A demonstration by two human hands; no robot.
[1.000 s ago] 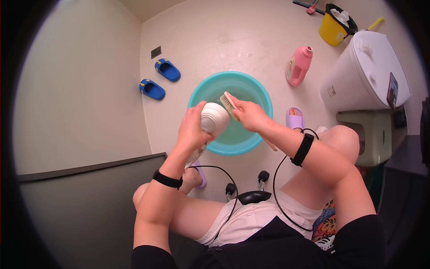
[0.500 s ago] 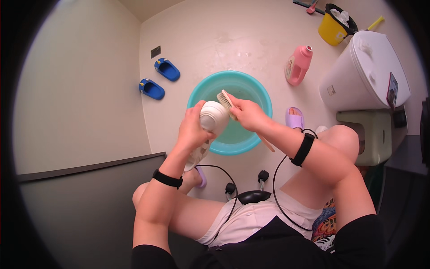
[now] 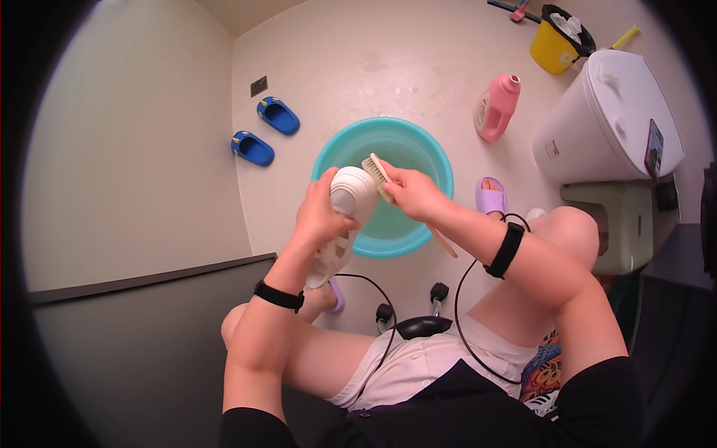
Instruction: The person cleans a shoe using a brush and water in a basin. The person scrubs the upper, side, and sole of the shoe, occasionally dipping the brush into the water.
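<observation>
- Shoe (image 3: 361, 197): rounded end toward upper centre, long axis slanting lower-left, clamped in left hand (image 3: 321, 213).
- Brush (image 3: 377, 173): bristles leftward, handle lower-right, clamped in right hand (image 3: 415, 194).

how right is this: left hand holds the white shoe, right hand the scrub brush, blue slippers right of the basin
Wrong side: the head view shows the blue slippers left of the basin. The left hand does hold the white shoe, the right hand the scrub brush.
</observation>
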